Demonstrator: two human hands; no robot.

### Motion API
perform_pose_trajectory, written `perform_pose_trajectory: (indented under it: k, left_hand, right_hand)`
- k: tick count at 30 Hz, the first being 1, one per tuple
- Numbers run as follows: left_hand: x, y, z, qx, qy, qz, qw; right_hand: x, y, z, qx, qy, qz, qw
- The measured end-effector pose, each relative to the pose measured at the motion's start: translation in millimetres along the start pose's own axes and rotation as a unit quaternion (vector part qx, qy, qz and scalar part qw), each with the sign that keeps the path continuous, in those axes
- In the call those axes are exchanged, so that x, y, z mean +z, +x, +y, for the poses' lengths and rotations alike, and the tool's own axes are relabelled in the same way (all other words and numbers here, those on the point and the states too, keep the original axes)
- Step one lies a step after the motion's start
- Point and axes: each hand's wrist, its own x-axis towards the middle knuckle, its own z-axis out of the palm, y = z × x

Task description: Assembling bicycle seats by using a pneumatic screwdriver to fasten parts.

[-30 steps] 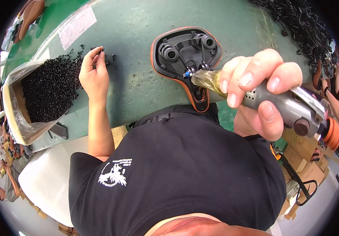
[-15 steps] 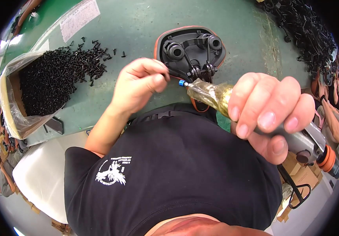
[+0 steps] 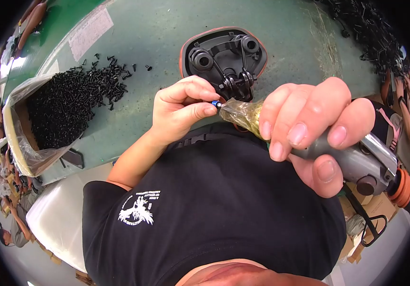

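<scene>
My left hand [image 3: 176,107] is closed, thumb and fingertips pinched right at the blue tip [image 3: 216,103] of a power screwdriver [image 3: 357,159]. Whatever small piece lies between those fingers is hidden. The grey screwdriver body is wrapped in my right hand [image 3: 314,126], its front covered in clear yellowish film and its bit pointing left. Just beyond the tip, what looks like a bicycle saddle [image 3: 226,52] lies underside up on the table, black with an orange edge and two round spring mounts. Its near end is hidden behind the screwdriver.
Left on the green table [image 3: 152,28], a plastic-lined box [image 3: 17,138] lies tipped with many black screws [image 3: 67,105] spilling out. A paper sheet [image 3: 90,33] lies at the far left. Black metal parts [image 3: 367,38] are heaped at the far right. Other people work at both sides.
My left hand has moved right and slightly down, and its fingertips now meet the screwdriver's tip. The screwdriver has shifted slightly left. A small dark piece showed at my left fingertips before.
</scene>
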Motion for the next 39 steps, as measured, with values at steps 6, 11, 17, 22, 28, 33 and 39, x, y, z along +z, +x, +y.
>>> perform_pose_trajectory:
  k: [6, 11, 17, 22, 28, 33, 39]
  left_hand:
    - [-1, 3, 2, 0.035, 0.060, -0.023, 0.997]
    - [-1, 2, -3, 0.043, 0.065, -0.011, 0.997]
    - [7, 7, -1, 0.037, 0.006, -0.023, 0.999]
    - [-5, 23, 10, 0.103, 0.173, -0.047, 0.978]
    - [-32, 60, 19, 0.276, 0.645, 0.034, 0.711]
    - [-39, 66, 0, 0.308, 0.664, 0.010, 0.681]
    - [-43, 69, -11, 0.367, 0.642, 0.030, 0.673]
  right_hand:
    - [0, 0, -7, -0.002, 0.001, 0.002, 1.000]
    - [1, -7, -6, -0.006, -0.003, 0.023, 1.000]
    - [0, -7, 4, -0.044, 0.023, 0.041, 0.998]
    - [-11, -10, 7, -0.068, -0.003, -0.024, 0.997]
    - [-25, -9, 3, -0.061, -0.088, 0.008, 0.994]
    - [-31, -11, 10, -0.051, -0.104, -0.012, 0.993]
    - [-30, -9, 19, -0.039, -0.107, -0.007, 0.993]
